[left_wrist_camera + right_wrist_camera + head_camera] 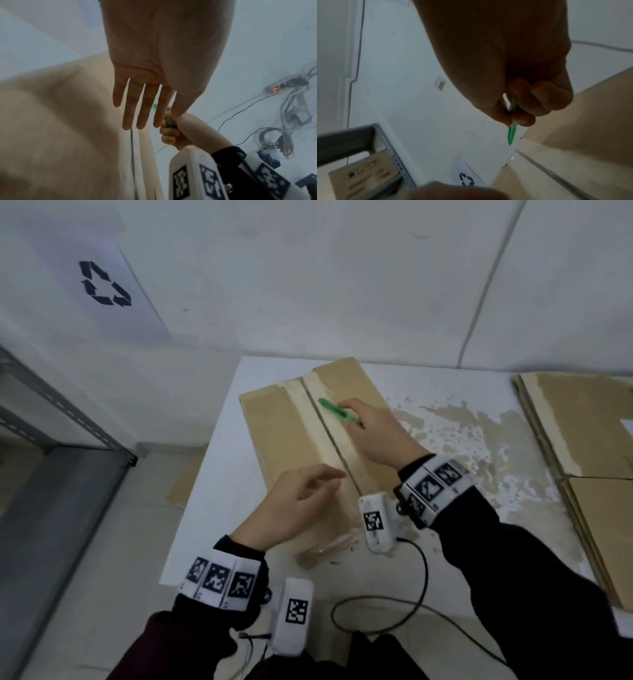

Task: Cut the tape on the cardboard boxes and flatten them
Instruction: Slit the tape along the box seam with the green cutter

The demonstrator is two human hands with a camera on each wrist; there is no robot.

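A taped cardboard box (284, 433) lies on the white table (205, 508), with a dark seam (329, 436) running down its tape strip. My right hand (371, 429) grips a green utility knife (337, 410) just right of the seam, its tip pointing to the far end. The right wrist view shows my fingers curled round the knife (511, 134) above the box (573, 155). My left hand (308, 494) is over the box's near end, left of the seam. In the left wrist view its fingers (144, 108) are straight and spread; I cannot tell whether they touch the box (60, 135).
A stack of flattened cardboard (589, 436) lies at the table's right end. The tabletop right of the box has a worn brown patch (472, 436). A grey metal shelf (51, 419) stands to the left. A recycling sign (104, 284) hangs on the wall. A cable (411, 597) loops at the near edge.
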